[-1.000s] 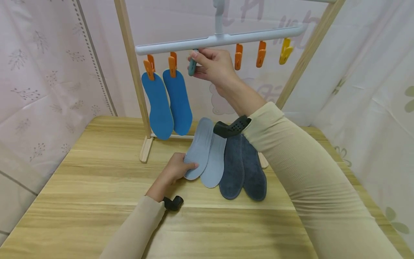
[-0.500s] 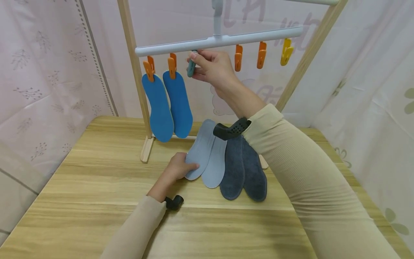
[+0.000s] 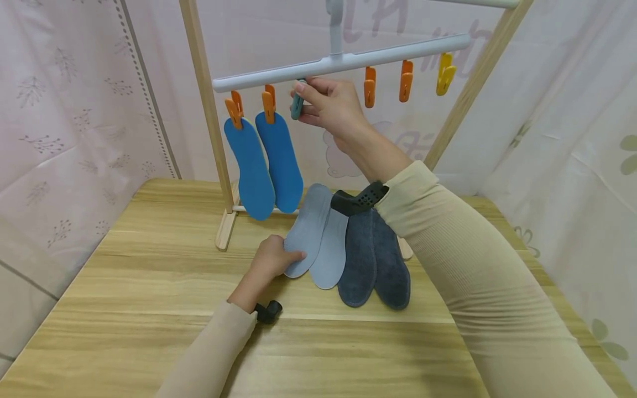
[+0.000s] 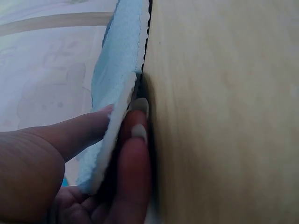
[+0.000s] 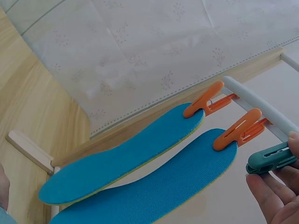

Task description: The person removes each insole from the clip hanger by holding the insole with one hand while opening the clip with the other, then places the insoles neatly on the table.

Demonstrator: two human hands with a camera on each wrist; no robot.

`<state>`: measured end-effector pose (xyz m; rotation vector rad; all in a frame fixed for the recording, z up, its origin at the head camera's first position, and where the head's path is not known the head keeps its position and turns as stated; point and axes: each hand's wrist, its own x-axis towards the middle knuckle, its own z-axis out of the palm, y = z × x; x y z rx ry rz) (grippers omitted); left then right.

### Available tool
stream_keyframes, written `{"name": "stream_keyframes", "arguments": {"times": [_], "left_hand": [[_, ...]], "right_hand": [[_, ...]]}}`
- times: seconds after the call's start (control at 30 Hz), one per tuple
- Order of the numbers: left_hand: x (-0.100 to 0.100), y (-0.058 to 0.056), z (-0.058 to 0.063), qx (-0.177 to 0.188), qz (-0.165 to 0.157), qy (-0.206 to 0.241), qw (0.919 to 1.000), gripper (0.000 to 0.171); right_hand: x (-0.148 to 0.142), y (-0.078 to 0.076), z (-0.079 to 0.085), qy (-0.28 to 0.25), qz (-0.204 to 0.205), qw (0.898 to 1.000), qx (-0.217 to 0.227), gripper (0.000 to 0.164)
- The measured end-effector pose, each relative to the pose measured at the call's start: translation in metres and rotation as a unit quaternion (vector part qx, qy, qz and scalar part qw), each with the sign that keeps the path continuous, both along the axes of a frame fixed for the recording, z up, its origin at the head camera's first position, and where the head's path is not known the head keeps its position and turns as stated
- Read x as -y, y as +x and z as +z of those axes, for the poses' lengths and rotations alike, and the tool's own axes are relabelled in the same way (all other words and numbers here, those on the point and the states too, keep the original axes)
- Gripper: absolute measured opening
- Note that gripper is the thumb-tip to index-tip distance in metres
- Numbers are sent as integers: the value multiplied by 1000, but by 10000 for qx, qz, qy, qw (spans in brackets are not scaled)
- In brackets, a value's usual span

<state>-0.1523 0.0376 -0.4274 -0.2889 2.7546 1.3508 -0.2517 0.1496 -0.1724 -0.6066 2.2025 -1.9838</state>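
With thumb above and fingers beneath, my left hand (image 3: 271, 257) pinches the near end of a light grey insole (image 3: 309, 226). In the left wrist view that insole's edge (image 4: 112, 135) stands slightly off the table, fingertips under it. A second light grey insole (image 3: 330, 254) lies beside it. Up at the hanger bar (image 3: 343, 62), my right hand (image 3: 334, 105) pinches a teal clothespin (image 3: 297, 101); in the right wrist view the clothespin (image 5: 271, 158) has nothing in its jaws. Two blue insoles (image 3: 250, 166) hang left of it from orange clothespins (image 3: 269, 104).
Two dark grey insoles (image 3: 357, 260) lie right of the light ones. Two orange clothespins (image 3: 369, 88) and a yellow one (image 3: 445, 74) hang on the bar's right side. A wooden rack (image 3: 211, 121) stands on the wooden table (image 3: 149, 287), with a curtain behind.
The hanger bar has tilted, its left end lower and its right end higher. The blue insoles have swung slightly right and down. Both hands keep their holds almost in place.
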Motion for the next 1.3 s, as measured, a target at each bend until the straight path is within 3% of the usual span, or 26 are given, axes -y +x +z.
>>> {"name": "stream_keyframes", "arguments": {"times": [0.17,0.33,0.6,0.77,0.93,1.13,1.3], "left_hand": [[-3,4,4,13,142,-705,9974,54],[-7,7,10,-143,272,-1567,9872,49],[-8,6,13,-153,265,-2052,9782,43],[-7,4,14,-325,205,-1924,9806,38],[-7,1,17,-948,136,-1319,9866,43],[-7,-3,27,-1925,200,-590,9793,42],[-7,-6,36,-2083,402,-132,9771,52]], "right_hand": [[1,0,-1,5,-5,10000,-21,35],[2,-1,-2,-55,10,10000,43,36],[2,0,-4,-123,-6,9999,77,37],[1,0,-4,-99,-31,9999,42,39],[-2,0,-4,-79,-71,9999,29,40],[-4,1,-4,-80,-26,9999,-79,38],[-3,2,-4,-137,70,9998,-80,38]]}}
